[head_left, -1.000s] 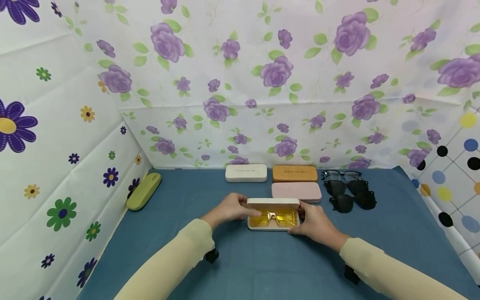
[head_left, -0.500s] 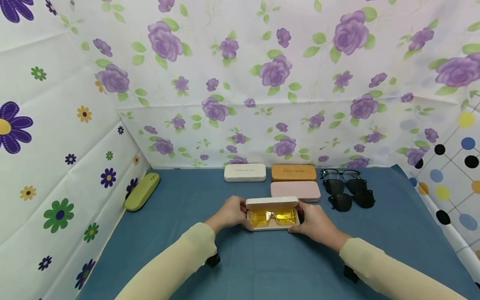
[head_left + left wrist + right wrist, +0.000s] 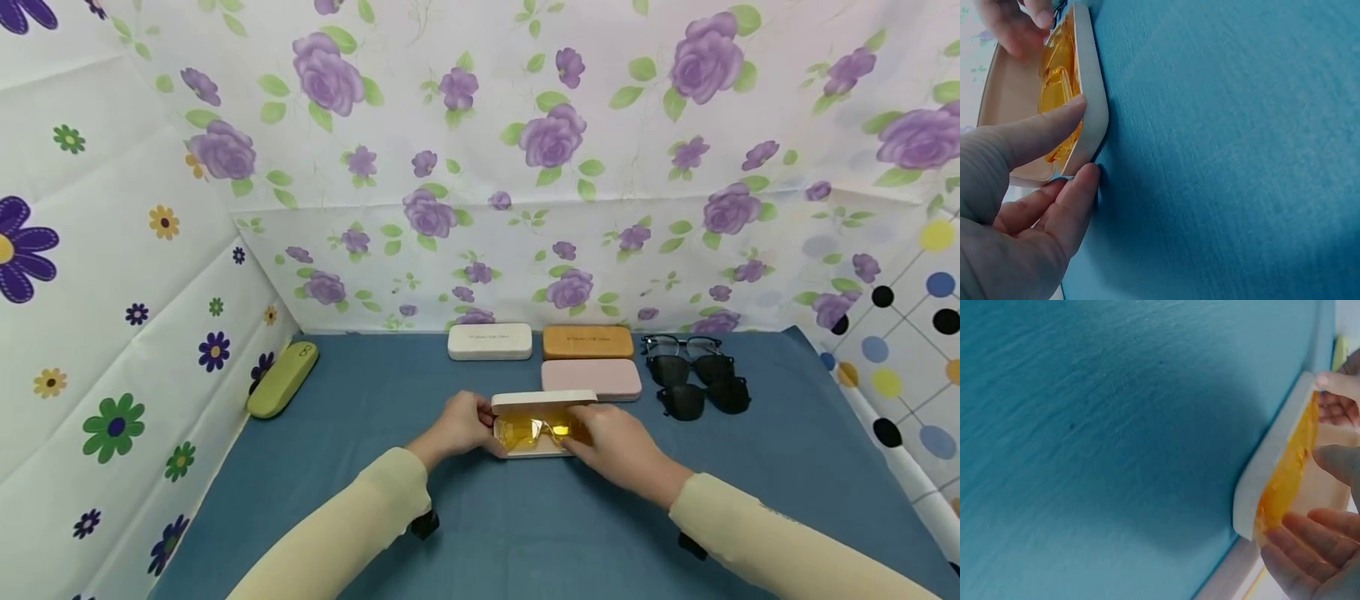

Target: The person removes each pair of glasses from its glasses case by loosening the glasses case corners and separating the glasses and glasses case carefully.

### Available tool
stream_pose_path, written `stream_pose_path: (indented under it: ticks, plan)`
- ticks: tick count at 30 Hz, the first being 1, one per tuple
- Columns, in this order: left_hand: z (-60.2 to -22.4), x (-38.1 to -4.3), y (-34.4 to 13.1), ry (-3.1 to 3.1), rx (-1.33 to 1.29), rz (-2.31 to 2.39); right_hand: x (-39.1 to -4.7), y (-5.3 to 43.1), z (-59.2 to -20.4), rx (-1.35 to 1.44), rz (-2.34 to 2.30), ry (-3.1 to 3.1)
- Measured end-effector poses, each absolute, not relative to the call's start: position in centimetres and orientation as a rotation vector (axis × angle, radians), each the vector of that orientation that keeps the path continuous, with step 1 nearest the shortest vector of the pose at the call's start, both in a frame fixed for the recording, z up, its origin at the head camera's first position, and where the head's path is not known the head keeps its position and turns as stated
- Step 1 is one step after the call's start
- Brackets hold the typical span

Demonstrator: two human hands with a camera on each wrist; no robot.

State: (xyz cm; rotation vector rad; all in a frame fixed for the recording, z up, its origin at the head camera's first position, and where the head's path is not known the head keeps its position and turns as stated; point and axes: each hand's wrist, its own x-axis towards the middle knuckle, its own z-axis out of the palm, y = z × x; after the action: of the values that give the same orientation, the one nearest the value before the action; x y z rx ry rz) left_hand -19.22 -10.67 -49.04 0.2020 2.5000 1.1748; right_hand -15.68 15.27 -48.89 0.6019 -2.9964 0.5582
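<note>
A white glasses case [image 3: 538,400] stands with its lid raised on the blue cloth, long side toward me. Inside lie yellow-lensed glasses [image 3: 528,432], also visible as amber lenses [image 3: 1055,90] in the left wrist view. My left hand [image 3: 461,427] grips the case's left end, thumb over the front rim and fingers against the outside. At the right end, my right hand [image 3: 618,446] reaches over the opening, covering the right part of the glasses in the head view. Its thumb and fingers are spread apart beside the lens in the right wrist view.
Behind the case lie a pink case [image 3: 591,379], an orange case [image 3: 587,342] and another white case [image 3: 489,342]. Clear glasses [image 3: 681,345] and dark sunglasses [image 3: 703,397] lie at the right. A green case [image 3: 283,380] rests by the left wall.
My left hand has drawn back from over the glasses to the case's left end. My right hand has shifted from the case's right end inward over the glasses.
</note>
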Motion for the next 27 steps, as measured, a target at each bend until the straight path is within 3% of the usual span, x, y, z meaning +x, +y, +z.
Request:
stream_pose_path:
  ticks: [11,27]
  plan:
    - [-49.3,-18.5,-10.4,2.472,0.184,1.218,-16.1,14.3,-50.3,0.767,0.29,-2.829]
    - [-49.2,-18.8,-10.4,2.466,0.228,1.19,-16.4,13.5,-50.4,0.726,0.224,-2.904]
